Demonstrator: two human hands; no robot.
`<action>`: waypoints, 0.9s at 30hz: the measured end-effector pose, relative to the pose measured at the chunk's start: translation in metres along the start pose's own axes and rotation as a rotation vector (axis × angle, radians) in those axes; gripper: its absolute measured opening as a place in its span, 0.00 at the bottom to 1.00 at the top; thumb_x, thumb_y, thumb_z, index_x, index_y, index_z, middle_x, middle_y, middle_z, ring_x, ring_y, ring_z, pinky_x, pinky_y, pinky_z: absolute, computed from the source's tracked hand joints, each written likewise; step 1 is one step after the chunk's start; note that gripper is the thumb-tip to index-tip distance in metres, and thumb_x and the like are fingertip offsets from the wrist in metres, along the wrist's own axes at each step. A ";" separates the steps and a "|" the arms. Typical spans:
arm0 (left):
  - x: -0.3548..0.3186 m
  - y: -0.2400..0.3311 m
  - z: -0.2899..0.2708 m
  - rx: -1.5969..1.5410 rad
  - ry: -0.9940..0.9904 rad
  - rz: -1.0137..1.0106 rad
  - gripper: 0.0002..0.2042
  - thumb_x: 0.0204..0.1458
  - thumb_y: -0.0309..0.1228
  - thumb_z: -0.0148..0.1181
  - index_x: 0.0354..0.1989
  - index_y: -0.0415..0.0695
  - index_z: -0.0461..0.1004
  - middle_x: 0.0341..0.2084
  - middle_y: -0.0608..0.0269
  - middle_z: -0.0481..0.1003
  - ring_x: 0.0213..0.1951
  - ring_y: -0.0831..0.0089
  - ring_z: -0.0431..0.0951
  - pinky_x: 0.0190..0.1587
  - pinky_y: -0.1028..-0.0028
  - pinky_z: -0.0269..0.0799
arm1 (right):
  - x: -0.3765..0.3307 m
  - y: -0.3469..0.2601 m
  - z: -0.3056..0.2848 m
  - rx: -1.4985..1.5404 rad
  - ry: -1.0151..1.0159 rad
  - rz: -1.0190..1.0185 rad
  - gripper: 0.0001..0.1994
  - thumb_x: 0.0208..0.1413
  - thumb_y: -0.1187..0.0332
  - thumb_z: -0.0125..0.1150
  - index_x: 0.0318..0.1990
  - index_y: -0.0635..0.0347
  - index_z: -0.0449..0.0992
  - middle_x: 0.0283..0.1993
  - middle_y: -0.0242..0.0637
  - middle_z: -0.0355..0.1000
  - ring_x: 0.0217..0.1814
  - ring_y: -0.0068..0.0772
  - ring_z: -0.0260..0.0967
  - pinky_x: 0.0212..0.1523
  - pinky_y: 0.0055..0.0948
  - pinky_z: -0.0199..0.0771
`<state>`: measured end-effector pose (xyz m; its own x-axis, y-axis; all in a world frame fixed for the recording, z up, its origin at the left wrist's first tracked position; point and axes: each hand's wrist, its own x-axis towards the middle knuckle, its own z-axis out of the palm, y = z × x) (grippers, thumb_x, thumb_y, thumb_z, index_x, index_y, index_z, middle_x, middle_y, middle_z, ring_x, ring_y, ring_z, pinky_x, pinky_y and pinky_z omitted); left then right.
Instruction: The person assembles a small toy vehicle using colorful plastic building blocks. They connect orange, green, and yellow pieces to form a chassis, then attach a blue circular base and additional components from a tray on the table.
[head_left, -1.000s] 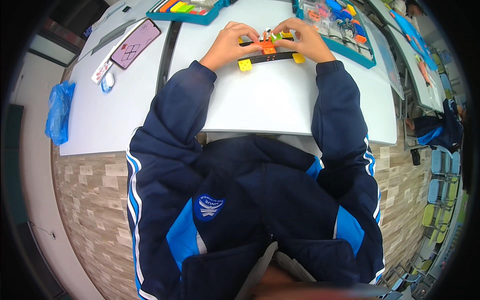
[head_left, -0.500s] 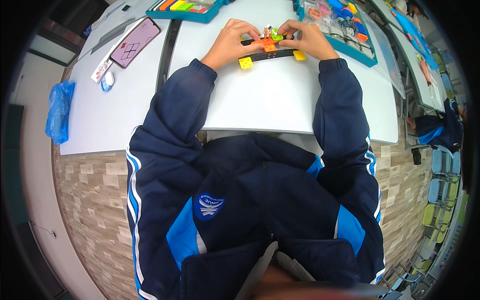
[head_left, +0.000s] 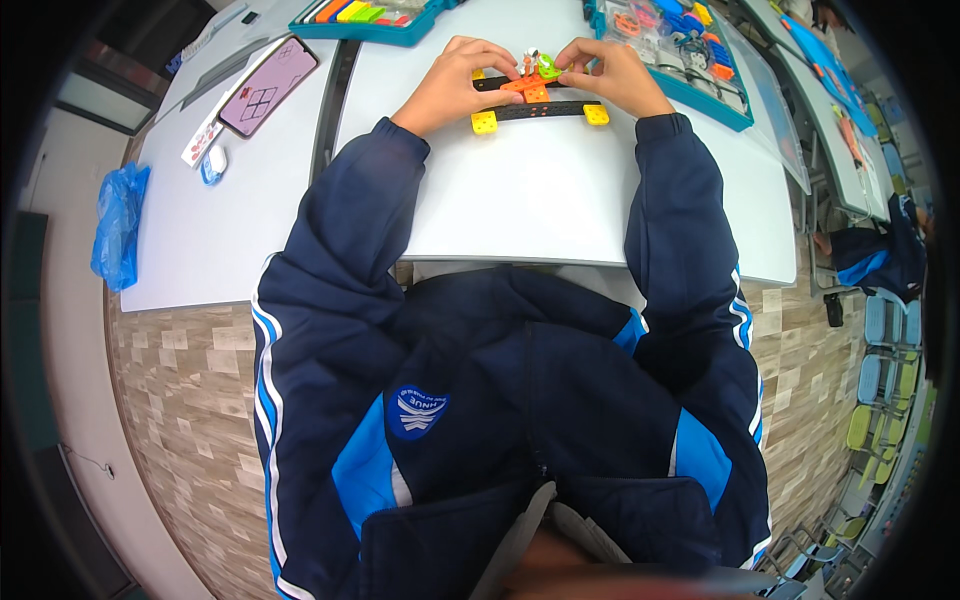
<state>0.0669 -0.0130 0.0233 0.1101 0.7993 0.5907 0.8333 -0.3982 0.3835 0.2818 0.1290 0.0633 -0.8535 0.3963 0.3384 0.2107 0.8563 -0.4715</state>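
A building-block model lies on the white table in front of me. Its front black perforated beam (head_left: 535, 111) has a yellow block (head_left: 484, 122) at the left end and another yellow block (head_left: 596, 114) at the right end. Orange pieces (head_left: 537, 93) cross its middle, joining a second black beam farther back. On top sit a green piece (head_left: 548, 68) and a small white-and-orange figure (head_left: 530, 60). My left hand (head_left: 452, 85) is closed on the orange part from the left, thumb in front. My right hand (head_left: 618, 80) pinches at the green piece; its fingertips partly cover it.
A teal case of mixed parts (head_left: 738, 118) stands at the right, with another teal case (head_left: 405, 33) of coloured pieces at the far left. On the left table lie a phone (head_left: 268, 88) showing a diagram, a small blue-and-white object (head_left: 213, 165) and a blue plastic bag (head_left: 120, 225).
The model has shifted slightly left, both hands moving with it. More of the green piece shows beside my right fingertips.
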 end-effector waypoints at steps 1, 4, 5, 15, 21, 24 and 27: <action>0.000 0.000 0.000 -0.003 -0.004 -0.005 0.14 0.43 0.38 0.74 0.37 0.47 0.82 0.46 0.69 0.78 0.55 0.67 0.69 0.57 0.68 0.66 | 0.000 0.000 -0.001 -0.004 -0.001 -0.001 0.10 0.49 0.66 0.70 0.40 0.55 0.82 0.34 0.31 0.80 0.35 0.24 0.74 0.40 0.27 0.74; 0.000 0.000 -0.002 -0.014 -0.008 -0.013 0.14 0.43 0.38 0.74 0.37 0.48 0.82 0.47 0.68 0.77 0.55 0.67 0.69 0.57 0.68 0.66 | -0.001 0.002 -0.001 -0.003 -0.013 0.013 0.12 0.50 0.62 0.69 0.41 0.55 0.82 0.35 0.33 0.80 0.36 0.26 0.74 0.41 0.28 0.75; 0.000 0.001 -0.003 -0.010 -0.019 -0.028 0.14 0.43 0.38 0.74 0.37 0.48 0.82 0.47 0.68 0.77 0.55 0.67 0.69 0.57 0.68 0.66 | -0.002 0.004 -0.001 0.013 -0.005 -0.014 0.13 0.51 0.61 0.69 0.42 0.55 0.82 0.35 0.33 0.80 0.37 0.27 0.75 0.41 0.28 0.75; 0.001 -0.002 -0.001 -0.003 0.029 -0.024 0.11 0.43 0.38 0.74 0.32 0.49 0.82 0.45 0.69 0.77 0.54 0.68 0.69 0.56 0.69 0.66 | -0.002 0.008 0.012 0.070 0.088 -0.024 0.19 0.54 0.57 0.64 0.54 0.45 0.79 0.36 0.33 0.79 0.34 0.23 0.71 0.35 0.26 0.67; 0.004 -0.003 0.013 0.003 0.104 -0.011 0.11 0.43 0.39 0.73 0.33 0.51 0.82 0.40 0.71 0.78 0.50 0.65 0.68 0.53 0.68 0.67 | -0.003 0.010 -0.003 -0.014 -0.047 0.038 0.20 0.50 0.57 0.70 0.51 0.47 0.81 0.45 0.35 0.80 0.33 0.28 0.72 0.36 0.27 0.73; 0.003 -0.003 0.015 0.017 0.100 -0.042 0.13 0.43 0.40 0.73 0.36 0.51 0.82 0.39 0.70 0.78 0.49 0.64 0.69 0.52 0.68 0.67 | -0.002 0.018 -0.006 -0.037 -0.067 0.105 0.19 0.48 0.59 0.72 0.49 0.50 0.82 0.40 0.35 0.79 0.31 0.27 0.71 0.34 0.26 0.71; 0.000 -0.003 0.013 0.003 0.070 -0.063 0.14 0.45 0.41 0.71 0.39 0.50 0.81 0.39 0.68 0.78 0.49 0.64 0.70 0.52 0.67 0.68 | -0.003 0.027 -0.004 -0.033 -0.007 0.072 0.18 0.48 0.62 0.71 0.47 0.55 0.82 0.36 0.32 0.79 0.30 0.23 0.69 0.32 0.24 0.70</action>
<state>0.0714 -0.0053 0.0127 0.0196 0.7891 0.6139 0.8388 -0.3471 0.4194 0.2919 0.1528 0.0527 -0.8387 0.4550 0.2992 0.2869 0.8362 -0.4673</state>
